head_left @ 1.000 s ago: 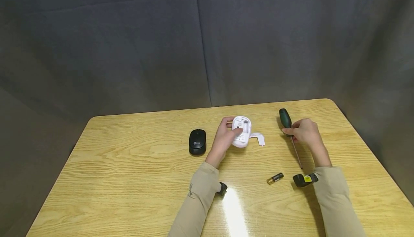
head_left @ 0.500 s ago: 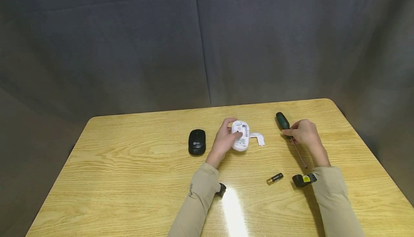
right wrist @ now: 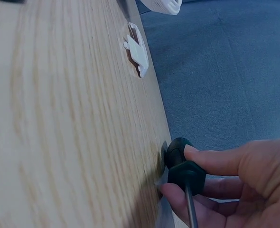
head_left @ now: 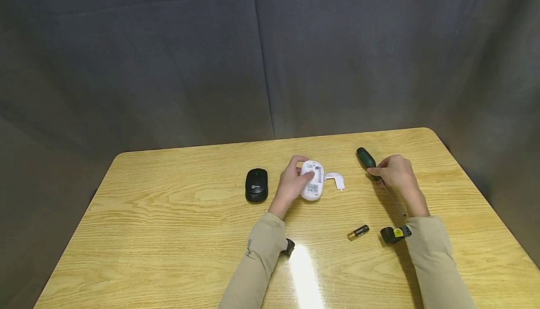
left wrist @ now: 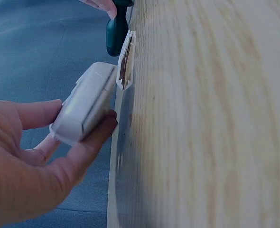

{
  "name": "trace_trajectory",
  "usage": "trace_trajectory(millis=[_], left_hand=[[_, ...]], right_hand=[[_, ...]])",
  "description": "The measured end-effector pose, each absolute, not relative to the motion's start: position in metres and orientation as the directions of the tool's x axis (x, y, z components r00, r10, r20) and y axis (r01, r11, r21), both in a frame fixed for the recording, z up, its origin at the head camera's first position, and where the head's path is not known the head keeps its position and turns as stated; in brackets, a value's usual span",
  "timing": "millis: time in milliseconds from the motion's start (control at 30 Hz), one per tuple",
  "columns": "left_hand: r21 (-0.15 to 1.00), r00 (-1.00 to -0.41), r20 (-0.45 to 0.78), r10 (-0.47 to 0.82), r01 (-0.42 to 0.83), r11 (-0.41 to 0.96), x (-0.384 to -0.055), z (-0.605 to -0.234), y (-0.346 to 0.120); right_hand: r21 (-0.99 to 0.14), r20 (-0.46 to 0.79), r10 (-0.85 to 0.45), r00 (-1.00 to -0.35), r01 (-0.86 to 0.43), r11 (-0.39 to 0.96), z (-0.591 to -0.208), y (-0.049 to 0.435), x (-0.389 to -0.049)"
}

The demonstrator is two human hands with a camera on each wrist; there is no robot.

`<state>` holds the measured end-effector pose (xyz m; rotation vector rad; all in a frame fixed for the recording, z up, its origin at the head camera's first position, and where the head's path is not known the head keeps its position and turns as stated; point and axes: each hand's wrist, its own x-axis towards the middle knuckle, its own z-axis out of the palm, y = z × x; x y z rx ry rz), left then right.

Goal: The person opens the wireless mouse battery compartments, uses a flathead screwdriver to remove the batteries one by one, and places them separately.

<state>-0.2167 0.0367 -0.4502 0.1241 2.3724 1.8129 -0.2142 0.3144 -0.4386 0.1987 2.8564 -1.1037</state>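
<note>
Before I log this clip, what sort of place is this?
Probably a staged recording spot, perhaps in a studio or lab: a plain dark curtain hangs behind the wood-grain table, and a black wrist camera sits by the right sleeve.

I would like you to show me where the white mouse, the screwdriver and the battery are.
White mouse [head_left: 314, 185]: head view, on its upturned underside.
Screwdriver [head_left: 366, 158]: head view, on its dark green handle.
Battery [head_left: 358, 232]: head view, on the middle of its body.
</note>
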Motion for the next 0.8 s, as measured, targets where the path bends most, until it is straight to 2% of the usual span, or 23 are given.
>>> trace_trajectory(millis=[233,433,800], left_hand=[[0.890,-0.990,-0.053,0.131,0.012,0.456,-0.2175,-0.4525,0.0346],[0.854,-0.994,-0.060,0.086,-0.006,0.521,-0.2186,-0.4510,0.0322],[0.771,-0.992,-0.082,0.095,-0.003,0.637,-0.2196,-0.4455,0.0290]], right_hand=[[-0.607,-0.057,0.097,-0.994,0.112,0.787,-0.4398,0.3150,-0.2135],[-0.576,-0.034,0.094,-0.995,0.096,0.812,-0.4399,0.3157,-0.2130],[-0.542,-0.053,0.069,-0.996,0.087,0.836,-0.4375,0.3160,-0.2133]])
